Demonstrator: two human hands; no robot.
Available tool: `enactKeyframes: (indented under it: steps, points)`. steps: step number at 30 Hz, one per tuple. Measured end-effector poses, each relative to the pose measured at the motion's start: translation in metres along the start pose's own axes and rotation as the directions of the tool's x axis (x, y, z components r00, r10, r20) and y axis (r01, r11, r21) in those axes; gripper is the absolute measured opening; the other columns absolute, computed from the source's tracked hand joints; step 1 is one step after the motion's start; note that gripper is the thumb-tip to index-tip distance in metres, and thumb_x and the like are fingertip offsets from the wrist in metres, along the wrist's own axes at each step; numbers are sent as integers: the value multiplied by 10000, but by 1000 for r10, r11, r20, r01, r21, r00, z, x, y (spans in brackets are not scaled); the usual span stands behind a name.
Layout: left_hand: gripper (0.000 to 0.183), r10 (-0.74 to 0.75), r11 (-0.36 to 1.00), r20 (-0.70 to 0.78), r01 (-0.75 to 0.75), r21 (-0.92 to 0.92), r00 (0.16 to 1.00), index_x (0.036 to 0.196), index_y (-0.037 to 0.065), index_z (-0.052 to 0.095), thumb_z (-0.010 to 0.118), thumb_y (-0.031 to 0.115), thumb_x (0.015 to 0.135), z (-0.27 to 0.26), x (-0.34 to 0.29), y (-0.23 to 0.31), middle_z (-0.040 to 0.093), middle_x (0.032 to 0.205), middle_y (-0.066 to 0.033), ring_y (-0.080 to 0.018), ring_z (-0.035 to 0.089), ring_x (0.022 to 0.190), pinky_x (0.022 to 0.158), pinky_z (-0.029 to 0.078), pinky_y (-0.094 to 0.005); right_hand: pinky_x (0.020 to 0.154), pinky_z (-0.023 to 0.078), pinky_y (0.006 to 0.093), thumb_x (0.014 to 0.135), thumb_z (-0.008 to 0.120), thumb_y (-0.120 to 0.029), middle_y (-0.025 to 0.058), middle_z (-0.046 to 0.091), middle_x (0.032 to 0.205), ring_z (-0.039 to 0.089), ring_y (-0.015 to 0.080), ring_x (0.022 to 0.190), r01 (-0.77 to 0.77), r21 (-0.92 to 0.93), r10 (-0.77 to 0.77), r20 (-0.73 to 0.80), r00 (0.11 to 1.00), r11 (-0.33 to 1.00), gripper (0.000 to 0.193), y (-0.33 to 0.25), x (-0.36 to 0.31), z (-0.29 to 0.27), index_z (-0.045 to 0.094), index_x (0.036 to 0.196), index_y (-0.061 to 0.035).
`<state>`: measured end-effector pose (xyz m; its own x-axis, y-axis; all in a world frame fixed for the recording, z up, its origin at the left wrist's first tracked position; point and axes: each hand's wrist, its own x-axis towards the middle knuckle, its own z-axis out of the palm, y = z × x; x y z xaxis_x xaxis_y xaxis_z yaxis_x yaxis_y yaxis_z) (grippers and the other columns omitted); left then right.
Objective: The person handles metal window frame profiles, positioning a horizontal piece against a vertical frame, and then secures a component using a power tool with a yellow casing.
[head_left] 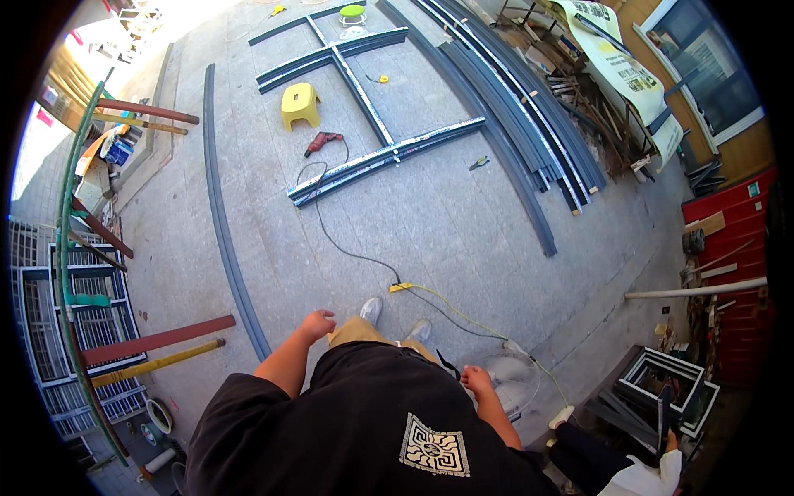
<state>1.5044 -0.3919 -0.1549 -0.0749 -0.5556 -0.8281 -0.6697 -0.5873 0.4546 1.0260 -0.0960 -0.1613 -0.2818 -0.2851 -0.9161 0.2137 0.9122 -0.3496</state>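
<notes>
My left hand [317, 325] hangs beside my waist, holding nothing, its fingers loosely bent and slightly apart. On the other side, my right hand [476, 379] has its fingers curled in, and nothing shows in them. A dark strip [447, 364] lies close to the right hand; whether they touch I cannot tell. Ahead on the paving, a red power drill [322, 144] lies by a frame of long grey metal profiles [389, 159]. Its dark cord [354, 255] runs back to a yellow connector [400, 287] near my shoes.
A yellow stool [299, 107] stands inside the frame, pliers [479, 163] lie right of it. Long grey profiles [496, 107] are stacked at right; a single one [217, 182] lies left. A green rail [73, 165] borders the left. A person [616, 463] is at lower right by small frames [662, 380].
</notes>
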Motion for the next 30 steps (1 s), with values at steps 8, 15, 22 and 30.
enactKeyframes:
  steps: [8, 15, 22, 30]
  points:
    - [552, 2, 990, 129, 16, -140, 992, 1446, 17, 581, 662, 221, 940, 10, 1, 37, 737, 1074, -111, -203, 701, 966, 868, 566, -344, 716, 550, 329, 1021, 665, -353, 75, 728, 998, 701, 180, 832, 108, -43, -109, -13, 994, 993, 371, -21, 5, 0, 671, 1194, -26]
    - [566, 290, 924, 645, -33, -380, 707, 1515, 55, 493, 550, 413, 1081, 59, -63, 203, 607, 1361, -123, -246, 574, 1288, 1120, 465, -418, 959, 540, 334, 1078, 591, -291, 98, 702, 1160, 676, 181, 1053, 474, 302, -541, 196, 818, 827, 367, -244, -127, 45, 637, 1309, -9]
    - [390, 582, 720, 806, 392, -573, 110, 1331, 42, 565, 482, 360, 1119, 112, -137, 281, 605, 1292, -74, -171, 597, 1188, 1060, 495, -366, 959, 542, 338, 1033, 672, -219, 75, 691, 1147, 675, 172, 1047, 882, 230, -786, 579, 215, 411, 338, -349, -267, 89, 646, 1298, -12]
    - [166, 870, 146, 473, -845, -515, -138, 1086, 32, 594, 586, 190, 1038, 61, -155, 286, 619, 1082, -52, -120, 605, 990, 819, 521, -286, 937, 556, 351, 972, 733, -265, 110, 723, 1197, 712, 224, 1082, 934, 21, -605, 767, 215, 358, 416, -348, -291, 75, 654, 1316, -47]
